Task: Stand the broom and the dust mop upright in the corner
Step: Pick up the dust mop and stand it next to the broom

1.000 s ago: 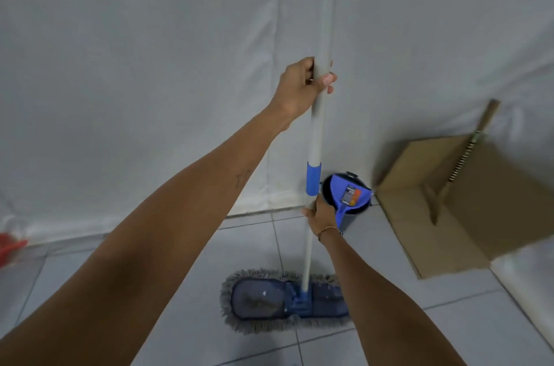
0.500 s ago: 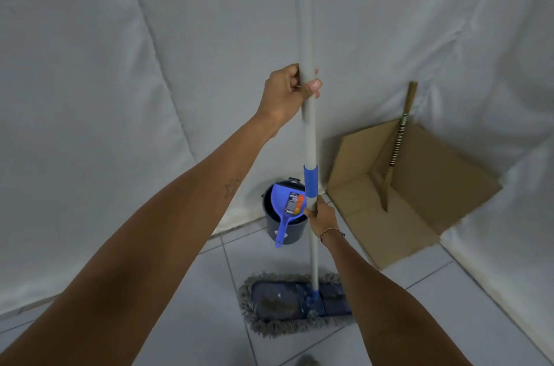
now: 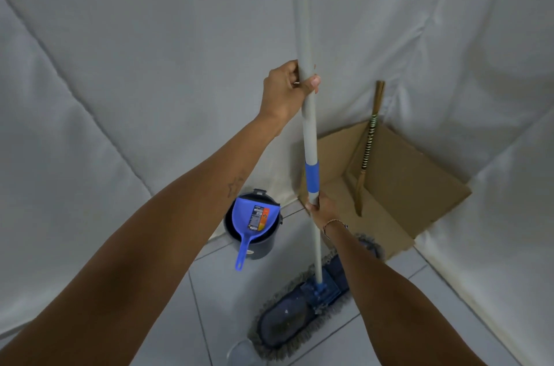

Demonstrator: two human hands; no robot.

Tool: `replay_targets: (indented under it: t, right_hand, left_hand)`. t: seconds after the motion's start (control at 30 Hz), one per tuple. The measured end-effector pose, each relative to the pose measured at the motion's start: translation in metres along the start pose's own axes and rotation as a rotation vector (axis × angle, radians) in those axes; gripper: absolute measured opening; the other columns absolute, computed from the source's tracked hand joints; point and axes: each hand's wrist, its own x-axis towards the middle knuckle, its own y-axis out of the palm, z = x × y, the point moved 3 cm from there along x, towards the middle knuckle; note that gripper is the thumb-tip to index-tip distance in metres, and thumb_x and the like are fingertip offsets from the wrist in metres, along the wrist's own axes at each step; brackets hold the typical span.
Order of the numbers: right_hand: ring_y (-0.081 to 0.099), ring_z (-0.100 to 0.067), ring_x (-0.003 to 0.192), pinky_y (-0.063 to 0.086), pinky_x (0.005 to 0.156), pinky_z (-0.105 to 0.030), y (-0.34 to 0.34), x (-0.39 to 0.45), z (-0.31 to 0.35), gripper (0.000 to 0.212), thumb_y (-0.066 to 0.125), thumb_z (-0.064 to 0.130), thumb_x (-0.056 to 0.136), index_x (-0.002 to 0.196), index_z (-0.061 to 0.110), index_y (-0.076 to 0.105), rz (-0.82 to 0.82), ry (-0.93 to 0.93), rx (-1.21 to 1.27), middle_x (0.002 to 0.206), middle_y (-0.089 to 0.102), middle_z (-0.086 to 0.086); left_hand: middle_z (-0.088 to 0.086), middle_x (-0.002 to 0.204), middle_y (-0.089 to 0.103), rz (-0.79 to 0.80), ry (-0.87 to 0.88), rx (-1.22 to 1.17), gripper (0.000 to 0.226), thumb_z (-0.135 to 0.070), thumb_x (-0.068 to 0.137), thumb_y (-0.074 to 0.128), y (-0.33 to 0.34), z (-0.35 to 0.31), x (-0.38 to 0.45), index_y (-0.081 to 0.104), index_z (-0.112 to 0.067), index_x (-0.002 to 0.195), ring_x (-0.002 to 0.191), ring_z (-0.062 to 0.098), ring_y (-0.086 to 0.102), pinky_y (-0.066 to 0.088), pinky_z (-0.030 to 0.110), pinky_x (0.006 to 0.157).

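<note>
The dust mop (image 3: pixel 310 131) has a long grey pole with a blue collar and stands nearly upright. Its blue fringed head (image 3: pixel 299 308) rests flat on the white tiles, turned diagonally. My left hand (image 3: pixel 289 89) grips the pole high up. My right hand (image 3: pixel 322 206) grips it just below the blue collar. The broom (image 3: pixel 367 152), a thin brown stick with a striped band, leans upright in the corner on a cardboard sheet, apart from both hands.
Flattened cardboard (image 3: pixel 404 182) lines the corner floor and wall. A dark bucket (image 3: pixel 257 245) holding a blue dustpan (image 3: pixel 251 224) stands by the left wall. White cloth (image 3: pixel 135 65) covers both walls. A pale object (image 3: pixel 239 353) lies on the tiles near the mop head.
The view has swung toward the corner. The mop head has turned from lying crosswise to lying diagonally and sits closer to the cardboard. Both hands keep their grips on the pole.
</note>
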Motion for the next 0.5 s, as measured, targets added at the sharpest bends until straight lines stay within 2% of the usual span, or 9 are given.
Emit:
replay_targets:
  t: [0.2, 0.3, 0.43, 0.5]
  right_hand:
    - [0.059, -0.038, 0.1, 0.049, 0.09, -0.048, -0.035, 0.082, -0.012, 0.025, 0.051, 0.013, 0.091, 0.105, -0.007, 0.055, -0.004, 0.022, -0.003, 0.104, 0.063, -0.027]
    - [0.058, -0.036, 0.105, 0.046, 0.093, -0.043, -0.058, 0.132, -0.017, 0.027, 0.051, 0.013, 0.092, 0.11, -0.006, 0.056, 0.006, 0.06, 0.038, 0.109, 0.063, -0.023]
    - [0.06, -0.035, 0.104, 0.049, 0.094, -0.047, -0.091, 0.191, -0.02, 0.024, 0.054, 0.012, 0.09, 0.109, -0.002, 0.057, -0.01, 0.067, 0.016, 0.108, 0.065, -0.022]
    - [0.06, -0.034, 0.105, 0.049, 0.093, -0.044, -0.106, 0.218, -0.021, 0.025, 0.055, 0.012, 0.089, 0.111, -0.001, 0.057, -0.01, 0.067, 0.01, 0.11, 0.065, -0.021]
  left_hand:
    - [0.006, 0.088, 0.069, -0.009, 0.016, 0.004, 0.027, -0.012, 0.082, 0.068, 0.049, 0.027, 0.072, 0.063, -0.005, 0.107, 0.085, 0.03, 0.071, 0.057, 0.045, 0.088]
    - [0.007, 0.091, 0.07, -0.006, 0.012, -0.003, 0.028, -0.012, 0.081, 0.068, 0.077, 0.043, 0.118, 0.063, -0.004, 0.108, 0.084, 0.027, 0.071, 0.057, 0.043, 0.089]
    - [0.007, 0.089, 0.07, 0.009, 0.021, -0.007, 0.027, -0.012, 0.081, 0.068, 0.111, 0.053, 0.17, 0.063, -0.004, 0.107, 0.081, 0.024, 0.07, 0.057, 0.041, 0.088]
    - [0.007, 0.09, 0.07, 0.005, 0.026, 0.001, 0.027, -0.013, 0.081, 0.068, 0.128, 0.056, 0.195, 0.064, -0.004, 0.107, 0.08, 0.022, 0.069, 0.058, 0.039, 0.087]
